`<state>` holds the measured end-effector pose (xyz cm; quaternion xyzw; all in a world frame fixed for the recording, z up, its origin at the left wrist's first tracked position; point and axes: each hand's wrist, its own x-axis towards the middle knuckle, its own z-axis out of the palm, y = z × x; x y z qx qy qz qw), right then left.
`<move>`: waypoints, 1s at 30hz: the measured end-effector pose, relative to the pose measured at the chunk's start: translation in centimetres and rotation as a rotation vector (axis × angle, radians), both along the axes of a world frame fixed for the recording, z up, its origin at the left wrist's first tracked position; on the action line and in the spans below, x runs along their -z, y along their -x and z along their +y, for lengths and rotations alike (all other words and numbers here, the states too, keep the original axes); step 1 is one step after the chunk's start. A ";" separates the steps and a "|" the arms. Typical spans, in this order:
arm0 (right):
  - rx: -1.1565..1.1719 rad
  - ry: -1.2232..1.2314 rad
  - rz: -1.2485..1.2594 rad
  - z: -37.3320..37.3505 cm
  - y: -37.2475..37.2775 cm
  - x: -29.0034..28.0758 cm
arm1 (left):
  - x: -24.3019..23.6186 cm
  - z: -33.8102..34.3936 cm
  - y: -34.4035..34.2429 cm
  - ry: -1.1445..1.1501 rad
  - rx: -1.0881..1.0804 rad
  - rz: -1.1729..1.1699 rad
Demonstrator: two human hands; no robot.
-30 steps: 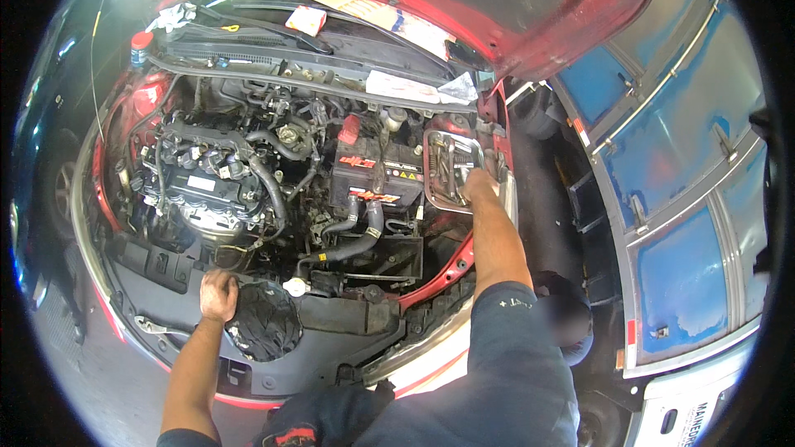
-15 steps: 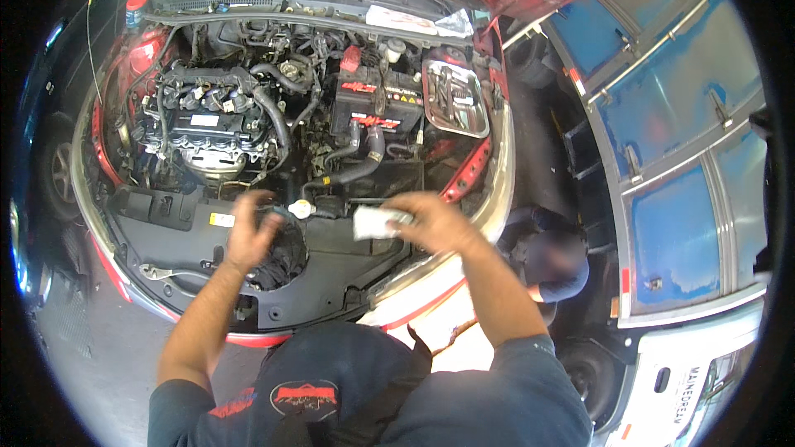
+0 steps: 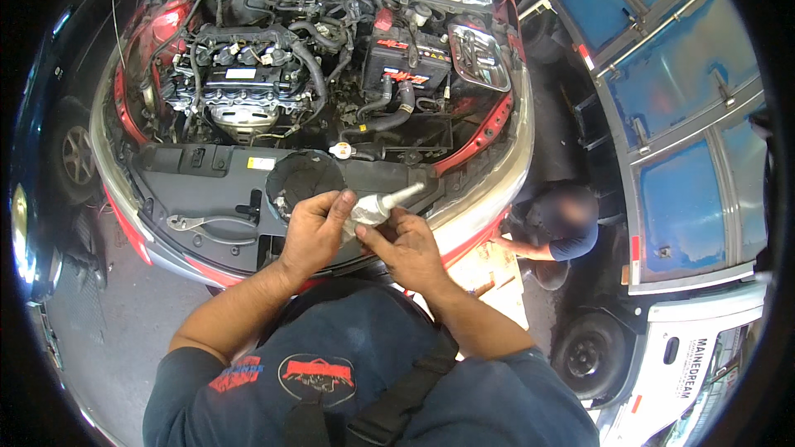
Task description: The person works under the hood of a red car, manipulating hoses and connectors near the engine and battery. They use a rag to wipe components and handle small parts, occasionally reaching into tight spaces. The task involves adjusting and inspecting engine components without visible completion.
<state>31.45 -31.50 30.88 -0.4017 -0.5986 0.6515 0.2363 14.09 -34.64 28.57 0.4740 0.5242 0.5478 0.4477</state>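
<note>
Both hands meet over the front edge of the car's engine bay, around a whitish squeeze tube (image 3: 370, 210) with a long tapered nozzle (image 3: 406, 194) pointing up and to the right. My left hand (image 3: 319, 230) pinches the tube from the left, thumb uppermost. From the right, my right hand (image 3: 407, 247) closes its thumb and fingers on the tube below the nozzle. The tube's lower part is hidden by the fingers. Just beyond my left hand, a round dark cloth-like bundle or lining (image 3: 302, 175) sits on the black front cover (image 3: 166, 190).
Pliers (image 3: 211, 228) lie on the cover at left. Behind are the engine (image 3: 248, 74), a white-topped cap (image 3: 341, 150), the battery (image 3: 410, 58) and a metal tray of tools (image 3: 480, 58). A person (image 3: 567, 228) crouches at right, by a truck with blue panels (image 3: 679, 223).
My hands, apart before, have come together nearer my body. The tube, earlier in my right hand only, is now held by both, its nozzle showing. The view has shifted.
</note>
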 end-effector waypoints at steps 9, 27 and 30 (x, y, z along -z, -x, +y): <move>-0.164 -0.328 0.001 -3.4 4.9 -0.7 | -1.5 -1.3 3.7 -0.212 -0.056 0.230; 0.060 -0.232 0.253 -7.7 5.7 -7.6 | -3.1 -2.7 7.7 -0.366 0.002 0.116; 0.084 -0.265 0.243 -7.6 5.3 -7.5 | -3.3 -2.8 7.3 -0.385 0.001 0.144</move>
